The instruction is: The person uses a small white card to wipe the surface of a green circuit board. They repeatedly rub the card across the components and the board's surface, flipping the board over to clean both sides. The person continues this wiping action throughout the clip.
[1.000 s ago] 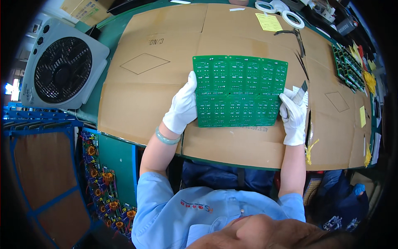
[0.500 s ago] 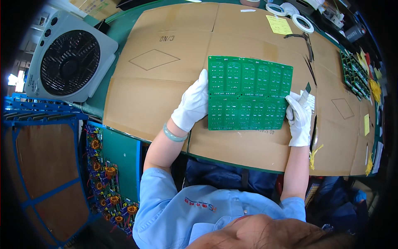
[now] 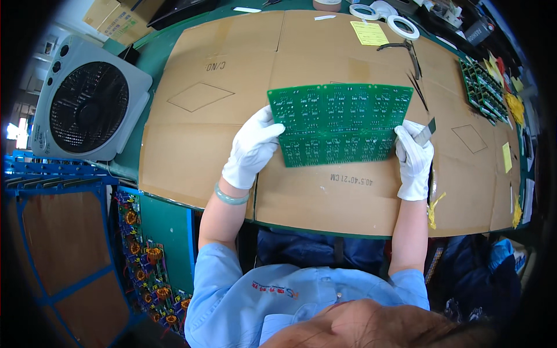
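Note:
A large green circuit board is held up over the cardboard-covered bench, tilted, its face dotted with rows of solder points. My left hand, in a white glove, grips the board's left edge with the thumb on its face. On the opposite edge my gloved right hand pinches the board. A small flat grey blade-like tool also sticks out of the right hand, pointing up and away from the board. The fingers behind the board are hidden.
Cardboard covers the bench. Pliers, tweezers, a yellow paper and tape rolls lie at the far right. More circuit boards stand on the right. A box fan is at left, above boards with coils.
The board has tipped, so its face looks foreshortened. My left hand has shifted, with its thumb now over the board's face. The whole view has moved slightly.

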`<action>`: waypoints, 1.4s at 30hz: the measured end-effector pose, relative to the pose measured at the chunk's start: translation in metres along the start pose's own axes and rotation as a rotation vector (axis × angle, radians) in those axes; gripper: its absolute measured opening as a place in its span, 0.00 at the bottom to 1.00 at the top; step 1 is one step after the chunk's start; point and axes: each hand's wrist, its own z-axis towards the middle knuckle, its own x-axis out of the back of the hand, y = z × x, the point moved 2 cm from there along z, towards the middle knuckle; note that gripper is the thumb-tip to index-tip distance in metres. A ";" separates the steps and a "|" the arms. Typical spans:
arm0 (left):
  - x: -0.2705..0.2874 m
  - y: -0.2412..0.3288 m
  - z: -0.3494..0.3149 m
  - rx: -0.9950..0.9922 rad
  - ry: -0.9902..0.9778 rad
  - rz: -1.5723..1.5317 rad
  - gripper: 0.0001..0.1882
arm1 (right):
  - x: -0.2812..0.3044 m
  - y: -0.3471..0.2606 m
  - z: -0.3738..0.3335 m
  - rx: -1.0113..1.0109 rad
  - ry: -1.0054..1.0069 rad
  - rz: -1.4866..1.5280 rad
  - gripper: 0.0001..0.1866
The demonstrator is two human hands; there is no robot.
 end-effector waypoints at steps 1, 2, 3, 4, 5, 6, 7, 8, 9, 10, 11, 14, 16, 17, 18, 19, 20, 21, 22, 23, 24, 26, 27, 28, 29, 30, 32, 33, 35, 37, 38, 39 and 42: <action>-0.009 0.006 0.000 -0.030 0.011 0.042 0.28 | 0.003 -0.001 0.000 0.015 -0.001 -0.039 0.12; -0.011 0.011 -0.001 -0.086 -0.030 0.226 0.26 | 0.007 -0.001 0.000 0.029 -0.001 -0.079 0.13; -0.010 0.018 -0.002 -0.142 -0.074 0.409 0.25 | 0.011 -0.001 0.001 0.042 -0.001 -0.119 0.14; -0.013 0.020 -0.002 -0.198 -0.121 0.585 0.24 | 0.018 -0.002 0.002 0.053 0.004 -0.163 0.14; -0.019 0.020 -0.004 -0.212 -0.070 0.568 0.21 | 0.021 -0.001 0.008 0.234 -0.149 -0.102 0.13; -0.017 0.017 0.001 -0.269 -0.181 0.716 0.21 | 0.024 -0.001 0.013 0.415 -0.302 -0.042 0.14; -0.010 0.019 0.006 -0.326 -0.286 0.866 0.22 | 0.020 -0.008 0.012 0.395 -0.320 -0.123 0.14; -0.007 0.017 0.009 -0.385 -0.393 1.015 0.22 | 0.017 -0.014 0.011 0.375 -0.338 -0.204 0.15; -0.007 0.009 0.008 -0.407 -0.347 1.091 0.24 | 0.024 -0.003 0.016 0.379 -0.353 -0.297 0.16; -0.008 0.006 0.010 -0.386 -0.377 1.195 0.23 | 0.024 0.000 0.018 0.300 -0.398 -0.299 0.17; -0.008 0.004 0.012 -0.365 -0.406 1.299 0.21 | 0.026 0.004 0.018 0.230 -0.427 -0.321 0.18; -0.006 -0.002 0.010 -0.358 -0.435 1.434 0.23 | 0.026 0.012 0.014 0.022 -0.417 -0.447 0.16; -0.004 -0.003 0.007 -0.361 -0.458 1.497 0.21 | 0.021 0.011 0.015 0.153 -0.488 -0.632 0.14; -0.003 -0.002 0.008 -0.426 -0.466 1.397 0.16 | 0.019 0.009 0.013 0.028 -0.410 -0.554 0.13; 0.000 0.000 0.008 -0.425 -0.404 1.301 0.14 | 0.015 0.003 0.012 -0.095 -0.333 -0.475 0.13; 0.002 0.004 0.009 -0.424 -0.342 1.203 0.12 | 0.015 0.001 0.011 -0.216 -0.253 -0.398 0.12; 0.004 0.008 0.010 -0.421 -0.279 1.105 0.10 | 0.022 0.001 0.017 0.135 -0.234 -0.544 0.11; 0.006 0.011 0.011 -0.495 -0.221 1.214 0.08 | 0.029 0.006 0.018 0.107 -0.147 -0.533 0.10; 0.007 0.009 0.010 -0.462 -0.086 1.184 0.09 | 0.032 0.009 0.020 0.084 -0.065 -0.519 0.10; 0.006 0.006 0.009 -0.429 0.047 1.151 0.09 | 0.032 0.011 0.021 0.085 -0.055 -0.506 0.11; 0.006 0.002 0.008 -0.394 0.178 1.114 0.10 | 0.030 0.013 0.021 0.086 -0.045 -0.492 0.11; 0.003 -0.004 0.011 -0.430 0.197 1.216 0.11 | 0.027 0.016 0.020 0.094 -0.049 -0.473 0.13; 0.002 -0.007 0.013 -0.448 0.205 1.267 0.11 | 0.026 0.018 0.019 0.102 -0.066 -0.467 0.14; 0.001 -0.008 0.015 -0.468 0.213 1.320 0.12 | 0.024 0.018 0.019 0.111 -0.085 -0.459 0.14; 0.002 -0.010 0.016 -0.475 0.205 1.351 0.12 | 0.022 0.016 0.019 0.099 -0.081 -0.473 0.15; 0.003 -0.012 0.016 -0.482 0.196 1.382 0.13 | 0.020 0.013 0.018 0.072 -0.073 -0.436 0.16; 0.005 -0.014 0.017 -0.498 0.186 1.425 0.13 | 0.017 0.006 0.016 0.023 -0.056 -0.361 0.17; 0.005 -0.015 0.017 -0.504 0.185 1.438 0.13 | 0.018 0.005 0.017 -0.034 -0.046 -0.327 0.18; 0.005 -0.015 0.018 -0.498 0.194 1.436 0.14 | 0.019 0.005 0.019 -0.145 -0.028 -0.255 0.19; 0.004 -0.015 0.018 -0.473 0.219 1.405 0.13 | 0.020 0.004 0.020 -0.175 -0.030 -0.190 0.20; 0.004 -0.015 0.019 -0.420 0.258 1.334 0.13 | 0.020 0.003 0.020 -0.190 -0.033 -0.156 0.21; 0.005 -0.015 0.020 -0.368 0.297 1.262 0.13 | 0.019 0.002 0.019 -0.218 -0.031 -0.109 0.21; -0.001 -0.010 0.029 -0.281 0.359 1.064 0.14 | 0.013 -0.001 0.018 -0.259 -0.039 -0.034 0.20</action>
